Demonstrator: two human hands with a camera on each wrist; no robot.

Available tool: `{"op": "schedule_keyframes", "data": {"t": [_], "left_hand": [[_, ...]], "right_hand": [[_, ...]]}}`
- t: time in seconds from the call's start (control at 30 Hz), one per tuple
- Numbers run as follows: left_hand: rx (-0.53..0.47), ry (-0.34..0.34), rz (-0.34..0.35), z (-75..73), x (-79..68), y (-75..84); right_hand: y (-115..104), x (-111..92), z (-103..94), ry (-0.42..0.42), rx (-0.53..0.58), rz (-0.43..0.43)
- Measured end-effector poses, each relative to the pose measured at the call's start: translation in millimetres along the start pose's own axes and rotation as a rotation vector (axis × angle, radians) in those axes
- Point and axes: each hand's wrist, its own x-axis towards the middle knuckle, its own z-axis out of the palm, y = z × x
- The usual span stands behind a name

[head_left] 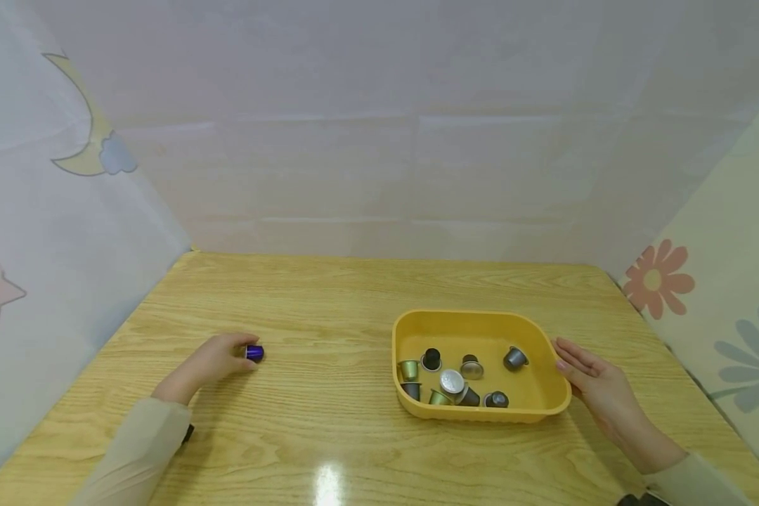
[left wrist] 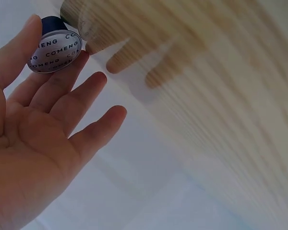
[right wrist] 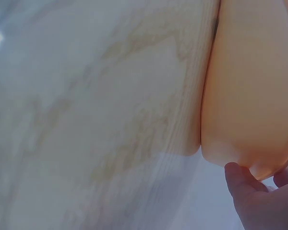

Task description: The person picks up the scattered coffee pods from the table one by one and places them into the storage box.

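On the left, my left hand (head_left: 211,362) pinches a dark blue coffee capsule (head_left: 254,353) between thumb and fingers, low over the wooden table. The left wrist view shows the capsule's printed silver lid (left wrist: 55,52) facing the palm, with the other fingers spread loosely. My right hand (head_left: 604,397) rests against the right end of a yellow plastic basin (head_left: 474,414), its fingers mostly straight along the outside and its thumb at the wall. Inside the basin, mostly at the left and front, lie several capsules, including a black one (head_left: 431,358), a green one (head_left: 409,369) and a grey one (head_left: 515,358).
The wood-grain table (head_left: 316,302) has a glossy top that reflects the light. Pale printed sheets stand around its back and sides, with a moon (head_left: 88,158) on the left and flowers (head_left: 653,280) on the right. Bare tabletop separates the left hand from the basin.
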Motion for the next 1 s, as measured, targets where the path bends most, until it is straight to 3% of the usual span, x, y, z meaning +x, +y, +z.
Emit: {"op": "schedule_keyframes", "data": {"t": [0.33, 0.6, 0.8, 1.0], "left_hand": [[0.018, 0.043, -0.015, 3.9, 1.5, 9.2], [-0.046, 0.064, -0.016, 6.7, 1.8, 26.4], [-0.083, 0.069, 0.02, 10.6, 8.8, 39.9], [-0.102, 0.065, 0.049, 17.7, 11.8, 53.6]], "right_hand": [[0, 1, -0.8, 0.002, -0.017, -0.003], [-1, -1, 1.2, 0.006, -0.077, 0.006], [-2, -1, 1.6, 0.007, -0.109, 0.02], [-2, 0, 0.2, 0.009, -0.074, 0.018]]}}
